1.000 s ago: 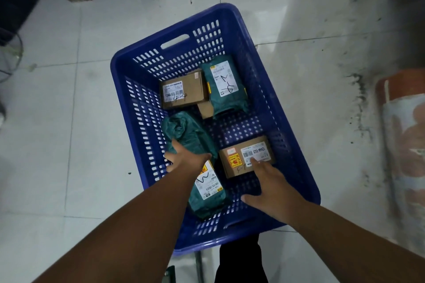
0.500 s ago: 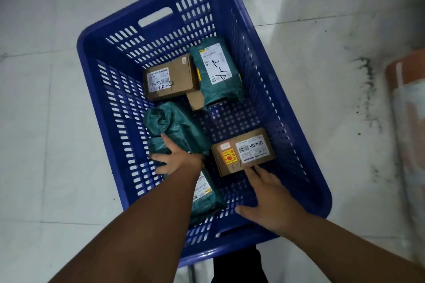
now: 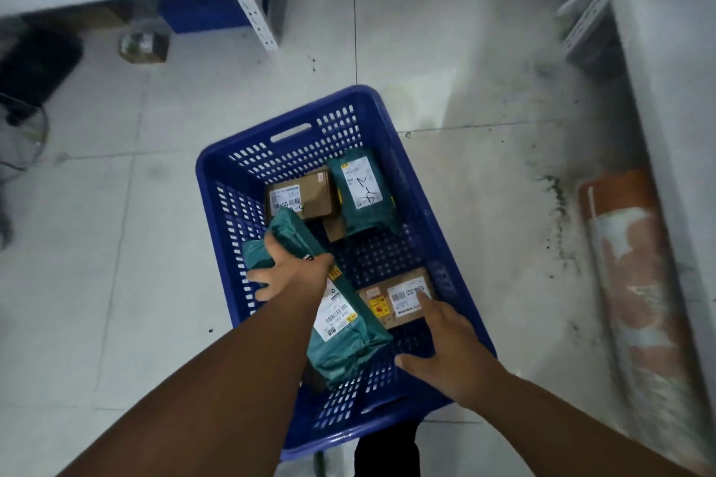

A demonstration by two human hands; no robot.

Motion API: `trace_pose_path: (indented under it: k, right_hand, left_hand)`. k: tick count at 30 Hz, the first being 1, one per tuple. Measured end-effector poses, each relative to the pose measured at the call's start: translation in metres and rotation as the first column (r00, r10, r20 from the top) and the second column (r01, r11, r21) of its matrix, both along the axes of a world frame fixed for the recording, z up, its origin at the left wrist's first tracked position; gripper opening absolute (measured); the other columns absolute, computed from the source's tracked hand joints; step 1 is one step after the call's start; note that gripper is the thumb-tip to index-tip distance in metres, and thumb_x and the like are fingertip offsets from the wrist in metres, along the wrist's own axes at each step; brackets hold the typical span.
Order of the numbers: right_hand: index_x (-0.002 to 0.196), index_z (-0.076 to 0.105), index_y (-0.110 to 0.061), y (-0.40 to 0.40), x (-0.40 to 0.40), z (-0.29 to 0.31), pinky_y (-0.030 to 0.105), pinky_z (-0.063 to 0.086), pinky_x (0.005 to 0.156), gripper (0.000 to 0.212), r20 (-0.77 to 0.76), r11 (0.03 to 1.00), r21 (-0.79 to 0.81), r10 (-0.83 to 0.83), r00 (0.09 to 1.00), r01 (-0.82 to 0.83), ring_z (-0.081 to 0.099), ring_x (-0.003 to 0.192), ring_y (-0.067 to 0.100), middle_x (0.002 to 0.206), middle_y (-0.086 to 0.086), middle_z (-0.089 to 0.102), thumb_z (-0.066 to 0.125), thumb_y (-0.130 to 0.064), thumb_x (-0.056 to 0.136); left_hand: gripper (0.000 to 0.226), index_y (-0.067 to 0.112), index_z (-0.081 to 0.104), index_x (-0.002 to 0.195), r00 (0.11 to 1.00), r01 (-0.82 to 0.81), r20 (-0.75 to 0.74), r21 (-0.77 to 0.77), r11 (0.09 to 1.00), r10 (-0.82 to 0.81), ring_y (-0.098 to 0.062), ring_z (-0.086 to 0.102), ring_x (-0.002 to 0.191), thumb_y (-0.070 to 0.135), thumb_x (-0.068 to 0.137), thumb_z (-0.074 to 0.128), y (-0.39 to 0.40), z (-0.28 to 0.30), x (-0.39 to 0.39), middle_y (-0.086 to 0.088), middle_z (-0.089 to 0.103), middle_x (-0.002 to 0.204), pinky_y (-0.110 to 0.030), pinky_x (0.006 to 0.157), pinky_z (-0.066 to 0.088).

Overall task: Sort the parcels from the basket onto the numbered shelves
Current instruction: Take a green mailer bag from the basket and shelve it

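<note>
floor [image 3: 445, 43]: pale tiles under you, dark scuffs and specks to your right | small brown box [image 3: 143, 46] sits on the floor at upper left, blurred | black object [image 3: 35, 70] at the far left edge | orange-and-white roll [image 3: 639, 283] lies along your right side | wire ring [image 3: 23, 135] at left edge

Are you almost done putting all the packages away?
Not yet. The left hand grips one long green bag, lifted inside the blue basket. The right hand touches a brown box. Another box and green bag wait. No shelved parcels show.
</note>
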State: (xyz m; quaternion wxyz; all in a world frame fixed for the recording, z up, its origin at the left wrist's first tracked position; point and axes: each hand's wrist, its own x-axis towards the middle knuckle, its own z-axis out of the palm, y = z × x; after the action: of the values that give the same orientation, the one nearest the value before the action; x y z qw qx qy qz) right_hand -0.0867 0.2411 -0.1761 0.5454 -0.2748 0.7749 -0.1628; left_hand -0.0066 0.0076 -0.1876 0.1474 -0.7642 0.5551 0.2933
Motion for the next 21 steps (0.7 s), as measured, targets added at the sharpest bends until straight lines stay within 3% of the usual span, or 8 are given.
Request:
trace_pose_path:
  k: [2, 4, 7, 10, 14, 16, 18, 21]
  right_hand:
    - [0.163, 0.000, -0.036, -0.001, -0.007, 0.023, 0.042, 0.027, 0.123, 0.147, 0.009, 0.997, -0.019, -0.073, 0.997, 0.073, 0.018, 0.154, 0.022, 0.168, -0.006, 0.018, 0.043, -0.106, 0.042]
    - [0.163, 0.004, -0.034, -0.004, -0.016, 0.058, 0.040, 0.027, 0.123, 0.155, 0.035, 0.989, -0.032, -0.145, 0.989, 0.146, 0.020, 0.153, 0.019, 0.166, -0.007, 0.020, 0.041, -0.107, 0.032]
    - [0.163, 0.010, -0.034, -0.007, -0.031, 0.119, 0.031, 0.031, 0.118, 0.129, 0.087, 0.961, -0.078, -0.257, 0.963, 0.264, 0.029, 0.147, 0.014, 0.161, -0.005, 0.029, 0.073, -0.083, 0.061]
    - [0.163, 0.010, -0.033, -0.001, -0.053, 0.173, 0.023, 0.031, 0.107, 0.109, 0.111, 0.921, -0.087, -0.369, 0.923, 0.379, 0.029, 0.147, 0.013, 0.161, -0.007, 0.025, 0.078, -0.057, 0.081]
    - [0.162, 0.016, -0.039, 0.012, -0.077, 0.243, 0.035, 0.039, 0.114, 0.114, 0.155, 0.847, -0.076, -0.511, 0.845, 0.526, 0.032, 0.148, 0.019, 0.163, -0.003, 0.028, 0.083, -0.061, 0.072]
    - [0.162, 0.019, -0.035, 0.024, -0.087, 0.280, 0.039, 0.048, 0.108, 0.117, 0.174, 0.792, -0.042, -0.595, 0.785, 0.610, 0.043, 0.140, 0.021, 0.157, 0.001, 0.038, 0.088, -0.055, 0.070]
    - [0.162, 0.021, -0.028, 0.037, -0.098, 0.309, 0.039, 0.055, 0.101, 0.117, 0.161, 0.745, -0.044, -0.653, 0.740, 0.666, 0.055, 0.129, 0.021, 0.151, 0.003, 0.047, 0.091, -0.047, 0.070]
    - [0.158, 0.031, -0.023, 0.059, -0.118, 0.357, 0.036, 0.061, 0.090, 0.105, 0.136, 0.674, -0.088, -0.721, 0.679, 0.733, 0.065, 0.114, 0.017, 0.139, 0.003, 0.060, 0.091, -0.036, 0.073]
  left_hand:
    - [0.118, 0.051, 0.000, 0.159, 0.999, -0.018, -0.046, -0.015, 1.000, 0.017, -0.057, 0.031, 0.141, 0.054, 0.075, 0.082, -0.004, 0.035, -0.016, -0.024, 0.004, 0.167, -0.065, 0.112, 0.036]
    - [0.119, 0.051, 0.000, 0.157, 0.994, -0.028, -0.102, -0.020, 0.999, 0.025, -0.058, 0.030, 0.141, 0.055, 0.071, 0.083, -0.005, 0.075, -0.035, -0.023, 0.004, 0.166, -0.066, 0.112, 0.037]
    - [0.124, 0.055, 0.001, 0.148, 0.985, -0.034, -0.167, 0.013, 0.999, 0.035, -0.060, 0.038, 0.134, 0.055, 0.056, 0.084, -0.002, 0.125, -0.059, -0.022, 0.008, 0.162, -0.069, 0.106, 0.044]
    - [0.125, 0.056, 0.002, 0.143, 0.973, -0.016, -0.231, 0.047, 0.999, 0.026, -0.058, 0.040, 0.130, 0.053, 0.049, 0.084, 0.011, 0.176, -0.080, -0.020, 0.010, 0.158, -0.069, 0.102, 0.047]
    - [0.126, 0.050, 0.002, 0.146, 0.949, 0.012, -0.314, 0.073, 0.997, 0.012, -0.055, 0.041, 0.127, 0.050, 0.054, 0.088, 0.049, 0.246, -0.103, -0.021, 0.013, 0.154, -0.066, 0.100, 0.050]
    - [0.128, 0.047, 0.006, 0.148, 0.925, 0.008, -0.380, 0.095, 0.995, 0.029, -0.049, 0.051, 0.112, 0.051, 0.051, 0.089, 0.067, 0.280, -0.122, -0.021, 0.030, 0.141, -0.062, 0.094, 0.055]
    - [0.124, 0.040, 0.006, 0.154, 0.889, 0.071, -0.457, 0.128, 0.989, -0.004, -0.039, 0.055, 0.090, 0.047, 0.063, 0.091, 0.085, 0.317, -0.143, -0.018, 0.046, 0.122, -0.054, 0.091, 0.057]
    - [0.128, 0.043, 0.001, 0.154, 0.873, 0.141, -0.484, 0.143, 0.980, -0.055, -0.046, 0.053, 0.109, 0.053, 0.064, 0.090, 0.106, 0.372, -0.180, -0.021, 0.030, 0.146, -0.052, 0.095, 0.054]
